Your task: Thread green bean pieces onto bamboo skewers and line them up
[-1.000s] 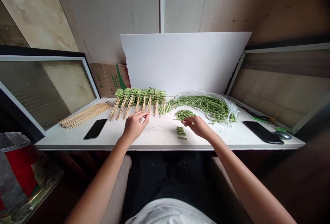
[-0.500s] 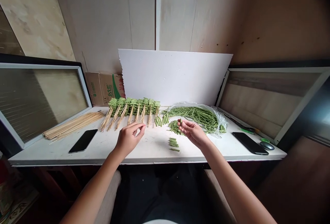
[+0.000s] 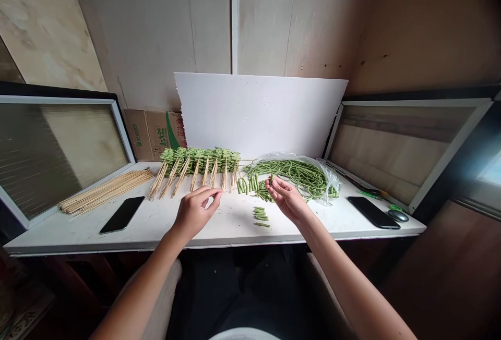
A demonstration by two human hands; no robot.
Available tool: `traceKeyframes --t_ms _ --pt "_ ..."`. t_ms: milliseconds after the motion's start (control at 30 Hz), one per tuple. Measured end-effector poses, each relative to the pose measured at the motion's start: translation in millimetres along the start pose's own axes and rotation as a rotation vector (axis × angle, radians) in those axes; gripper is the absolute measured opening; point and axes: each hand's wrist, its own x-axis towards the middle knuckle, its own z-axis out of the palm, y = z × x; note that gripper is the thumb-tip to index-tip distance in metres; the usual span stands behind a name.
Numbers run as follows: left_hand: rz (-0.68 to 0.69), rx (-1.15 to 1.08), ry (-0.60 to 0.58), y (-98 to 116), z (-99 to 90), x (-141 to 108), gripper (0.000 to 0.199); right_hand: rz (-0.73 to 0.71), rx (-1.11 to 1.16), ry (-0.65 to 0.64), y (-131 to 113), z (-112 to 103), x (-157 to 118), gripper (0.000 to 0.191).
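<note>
The right hand (image 3: 286,199) has lifted above the cut bean pile (image 3: 263,193) near the tabletop (image 3: 227,225)'s back edge, fingers pinched on what seems 1 bean piece (image 3: 271,178), while the nearly closed left hand (image 3: 194,210) pinches a bamboo skewer (image 3: 226,190) beside the skewered row (image 3: 199,158).

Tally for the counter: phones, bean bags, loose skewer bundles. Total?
Black smartphones: 2 (left, right)
Plastic bag of long green beans: 1
Bundle of loose wooden skewers: 1
Total: 4
</note>
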Motion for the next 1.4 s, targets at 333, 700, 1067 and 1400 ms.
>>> traceKeyframes --t_ms 333,700,1067,1400 --pt "-0.023 -0.005 -0.025 -3 -3.4 0 0.017 -0.019 -0.115 0.003 2 0 -1 0.03" --pt "-0.012 0.001 -0.095 -2 -2.2 0 0.018 -0.065 -0.194 0.142 1 -1 0 0.035" --pt "0.01 -0.083 -0.052 -4 3.2 -3 0.017 -0.05 -0.228 0.167 1 -4 1 0.034" --pt "0.016 -0.063 0.004 -3 8.6 -6 0.019 -0.067 -0.278 0.173 5 -2 1 0.031"
